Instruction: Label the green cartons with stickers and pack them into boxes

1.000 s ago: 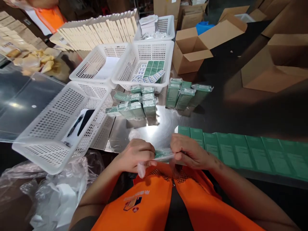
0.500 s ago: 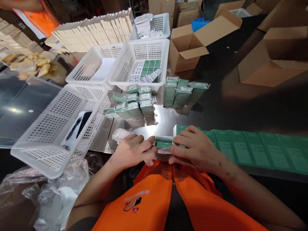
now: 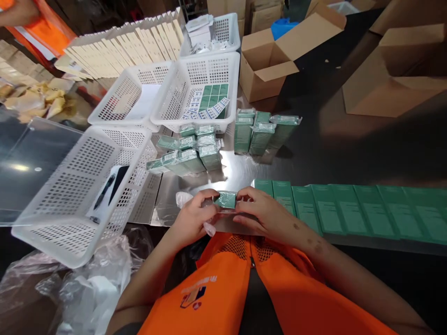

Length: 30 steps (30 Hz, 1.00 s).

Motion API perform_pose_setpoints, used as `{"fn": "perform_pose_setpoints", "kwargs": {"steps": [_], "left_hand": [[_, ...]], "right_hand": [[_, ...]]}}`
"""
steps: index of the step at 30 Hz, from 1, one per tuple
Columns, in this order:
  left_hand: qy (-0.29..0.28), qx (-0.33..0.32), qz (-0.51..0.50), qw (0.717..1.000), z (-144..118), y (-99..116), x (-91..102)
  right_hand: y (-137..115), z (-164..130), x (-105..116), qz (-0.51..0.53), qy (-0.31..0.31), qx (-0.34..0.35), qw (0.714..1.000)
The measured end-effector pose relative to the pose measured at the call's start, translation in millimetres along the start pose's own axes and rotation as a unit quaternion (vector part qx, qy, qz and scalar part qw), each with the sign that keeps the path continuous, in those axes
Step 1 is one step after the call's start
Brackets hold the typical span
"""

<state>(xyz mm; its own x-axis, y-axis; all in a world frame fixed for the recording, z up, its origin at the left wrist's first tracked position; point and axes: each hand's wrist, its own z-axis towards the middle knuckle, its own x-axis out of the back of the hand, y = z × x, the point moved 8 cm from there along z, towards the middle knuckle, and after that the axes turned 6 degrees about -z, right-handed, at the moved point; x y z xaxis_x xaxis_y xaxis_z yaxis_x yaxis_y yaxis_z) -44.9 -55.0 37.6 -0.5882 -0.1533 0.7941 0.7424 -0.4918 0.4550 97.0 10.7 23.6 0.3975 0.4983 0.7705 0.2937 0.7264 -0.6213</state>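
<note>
Between my two hands, at the near table edge, is a small green box (image 3: 226, 200) in clear plastic wrap. The fingers of my left hand (image 3: 195, 214) close on its left end, and a crumpled bit of clear film hangs by them. My right hand (image 3: 258, 209) grips the right end with bent fingers. Right of it runs a row of green boxes (image 3: 328, 209) lying side by side. Beyond my hands stand wrapped green boxes in a left cluster (image 3: 188, 160) and a right cluster (image 3: 260, 135).
White perforated baskets (image 3: 75, 181) stand left and at the back; one basket (image 3: 199, 70) holds green and white label sheets. Open cartons (image 3: 265, 70) sit at the back right. Clear plastic bags (image 3: 91, 284) lie low on the left. Another person (image 3: 38, 28) stands at the far left.
The box between my hands has shifted slightly left, and its wrapped green face now shows. My right hand has moved left, uncovering more of the green row. The whole view has shifted slightly.
</note>
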Motion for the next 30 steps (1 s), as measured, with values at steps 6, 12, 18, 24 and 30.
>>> {"fn": "perform_pose_setpoints", "kwargs": {"steps": [6,12,18,24,30], "left_hand": [[0.073,-0.016,-0.092,0.993,-9.4,-18.8,-2.4],[0.150,-0.006,-0.099,0.984,-6.8,-18.5,3.6],[0.176,0.023,-0.055,0.983,-9.2,-8.0,-5.1],[0.188,0.057,-0.038,0.980,-14.3,-8.2,-5.8],[0.176,0.066,-0.100,0.977,-3.5,-5.5,-7.5]], "right_hand": [[3.0,2.1,-10.5,0.037,0.027,0.004,0.999],[4.1,-0.2,0.2,0.040,0.085,-0.055,0.994],[-7.2,9.8,11.7,-0.125,0.113,-0.108,0.980],[-8.3,14.7,9.4,-0.141,0.066,-0.177,0.972],[6.2,2.3,11.7,-0.034,0.032,-0.242,0.969]]}}
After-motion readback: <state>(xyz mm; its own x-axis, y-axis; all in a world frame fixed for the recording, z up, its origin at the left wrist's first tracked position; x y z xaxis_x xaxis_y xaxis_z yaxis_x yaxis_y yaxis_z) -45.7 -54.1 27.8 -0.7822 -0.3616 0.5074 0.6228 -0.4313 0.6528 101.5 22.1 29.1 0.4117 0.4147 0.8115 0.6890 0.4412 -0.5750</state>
